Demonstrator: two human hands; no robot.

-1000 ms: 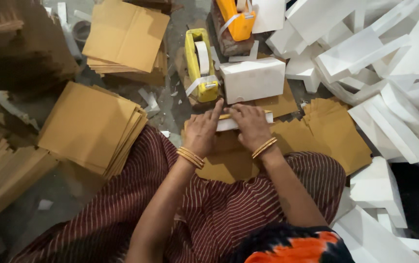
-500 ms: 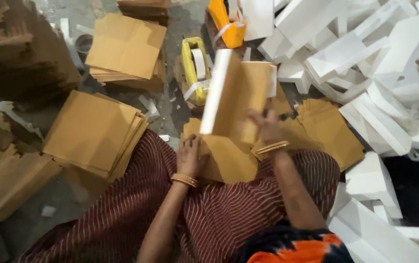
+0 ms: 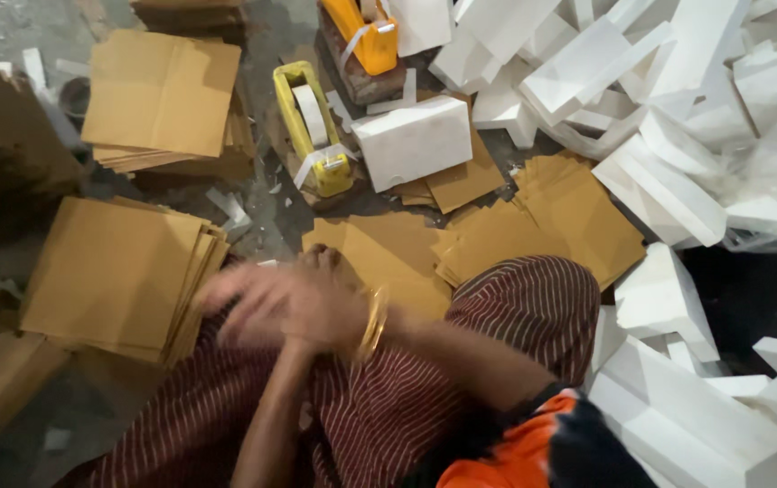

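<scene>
The right hand [image 3: 271, 303], blurred by motion, is seen reaching across the lap with its fingers spread open and nothing gripped; a gold bangle [image 3: 373, 323] is worn at its wrist. The left hand [image 3: 321, 262] is largely hidden behind the right one, so whether it is open or closed cannot be told. Just beside the right hand, on its far left side, a stack of flat brown cardboard sheets [image 3: 117, 271] is laid on the floor, its near edge almost touched by the fingertips. Beyond the hands, more loose brown sheets [image 3: 388, 248] are spread. Further beyond them, a yellow tape dispenser [image 3: 312, 126] is placed next to a closed white rectangular box [image 3: 416, 140]. Well off to the right of the hands, folded white boxes [image 3: 678, 108] are heaped.
</scene>
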